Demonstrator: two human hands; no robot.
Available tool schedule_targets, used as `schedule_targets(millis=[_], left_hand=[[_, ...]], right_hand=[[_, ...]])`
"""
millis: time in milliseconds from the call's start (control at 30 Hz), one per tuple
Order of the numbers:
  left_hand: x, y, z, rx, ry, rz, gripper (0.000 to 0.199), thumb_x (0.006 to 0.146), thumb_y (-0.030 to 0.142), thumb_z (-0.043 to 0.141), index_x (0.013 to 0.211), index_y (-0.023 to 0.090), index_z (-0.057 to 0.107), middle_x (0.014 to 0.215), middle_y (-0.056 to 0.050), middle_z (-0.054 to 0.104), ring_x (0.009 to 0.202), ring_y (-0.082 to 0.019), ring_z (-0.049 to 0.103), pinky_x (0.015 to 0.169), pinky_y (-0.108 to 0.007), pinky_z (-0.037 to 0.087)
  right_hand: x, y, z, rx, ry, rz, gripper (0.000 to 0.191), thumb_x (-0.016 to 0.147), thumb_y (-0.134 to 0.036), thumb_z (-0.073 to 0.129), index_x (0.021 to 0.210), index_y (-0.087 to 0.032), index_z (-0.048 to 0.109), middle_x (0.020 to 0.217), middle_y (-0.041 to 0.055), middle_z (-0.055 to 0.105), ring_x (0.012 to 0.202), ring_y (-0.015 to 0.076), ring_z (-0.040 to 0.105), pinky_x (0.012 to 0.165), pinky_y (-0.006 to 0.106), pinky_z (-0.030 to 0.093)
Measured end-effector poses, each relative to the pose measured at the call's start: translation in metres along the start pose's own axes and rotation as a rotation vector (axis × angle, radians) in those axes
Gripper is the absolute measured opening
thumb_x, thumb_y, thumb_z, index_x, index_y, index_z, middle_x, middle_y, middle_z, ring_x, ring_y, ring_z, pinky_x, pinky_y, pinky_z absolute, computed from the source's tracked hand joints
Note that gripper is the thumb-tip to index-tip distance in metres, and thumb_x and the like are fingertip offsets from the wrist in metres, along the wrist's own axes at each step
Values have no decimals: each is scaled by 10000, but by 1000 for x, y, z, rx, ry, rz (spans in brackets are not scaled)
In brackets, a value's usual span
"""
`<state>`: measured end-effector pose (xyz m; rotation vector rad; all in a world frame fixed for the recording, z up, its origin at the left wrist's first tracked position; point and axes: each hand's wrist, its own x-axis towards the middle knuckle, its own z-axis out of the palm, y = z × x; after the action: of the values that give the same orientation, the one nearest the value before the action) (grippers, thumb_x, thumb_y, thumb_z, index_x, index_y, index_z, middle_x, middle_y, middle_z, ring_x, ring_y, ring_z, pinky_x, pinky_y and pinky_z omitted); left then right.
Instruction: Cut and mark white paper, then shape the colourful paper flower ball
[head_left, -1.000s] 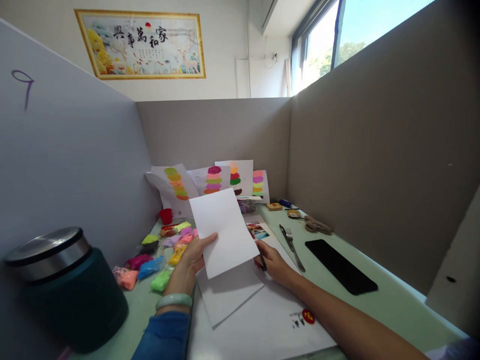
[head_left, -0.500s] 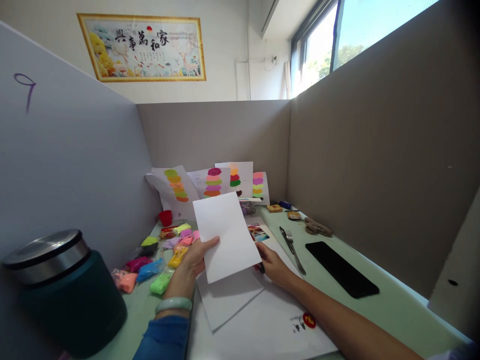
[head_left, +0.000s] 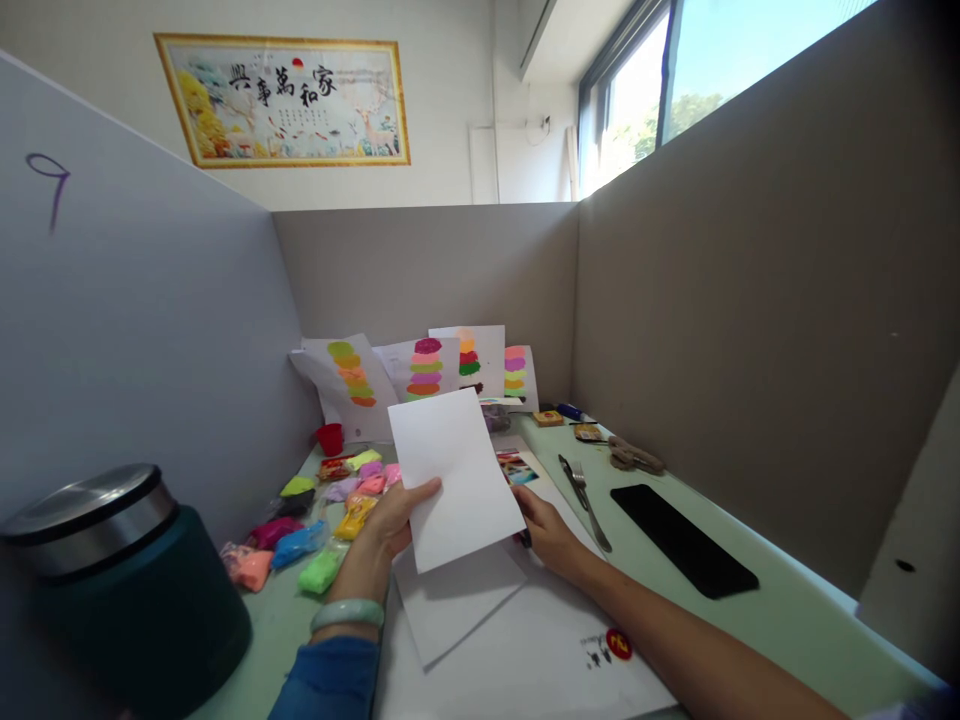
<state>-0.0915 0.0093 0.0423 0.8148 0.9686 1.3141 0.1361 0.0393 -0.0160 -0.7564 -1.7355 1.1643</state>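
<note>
A blank white sheet of paper (head_left: pixel 459 470) is held up in front of me, tilted. My left hand (head_left: pixel 401 515) grips its left edge, thumb on the front face and the other fingers behind. At its lower right edge, my right hand (head_left: pixel 544 525) is closed, its fingers partly hidden by the sheet. A small dark thing shows beneath the right fingers, too little visible to name. Another white sheet (head_left: pixel 450 615) lies below on a large white board or folder (head_left: pixel 517 660) with a red logo.
Clay packets (head_left: pixel 322 570) in several colours and a red cup (head_left: pixel 329 439) lie left, behind a dark green flask (head_left: pixel 135 610). Painted sheets (head_left: pixel 356 400) lean at the back. On the right are a fork (head_left: pixel 592 505), a knife (head_left: pixel 571 480), scissors (head_left: pixel 634 456) and a black slab (head_left: pixel 684 540).
Both hands keep their hold on the sheet, which looks almost unmoved. The whole view has shifted very slightly.
</note>
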Motion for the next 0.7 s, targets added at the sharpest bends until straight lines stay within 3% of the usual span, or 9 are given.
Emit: schedule_targets(millis=[333,567,700], left_hand=[[4,-2,-3,1,-24,11,427,668,125,742,1082,114,634,1004,-135,709,788,-256,692,766,-386,562],[5,-4,-4,39,-19,3,357,660,115,746,1004,126,656,972,-128,715,785,-258,689,770,-395,556],[6,-5,-5,56,-31,-13,375,646,118,761,1006,118,657,978,-133,714,794,-257,690,772,-389,556]], right_hand=[[0,1,1,17,14,27,286,793,-261,509,1062,-188,572,734,4,619,537,116,479,523,244,374],[2,4,-1,38,-8,-48,332,815,-304,572,1126,-188,554,1009,70,674,938,220,613,796,331,470],[1,1,-2,34,-16,-46,347,832,-335,574,1143,-183,541,1042,84,675,983,239,612,845,361,467]])
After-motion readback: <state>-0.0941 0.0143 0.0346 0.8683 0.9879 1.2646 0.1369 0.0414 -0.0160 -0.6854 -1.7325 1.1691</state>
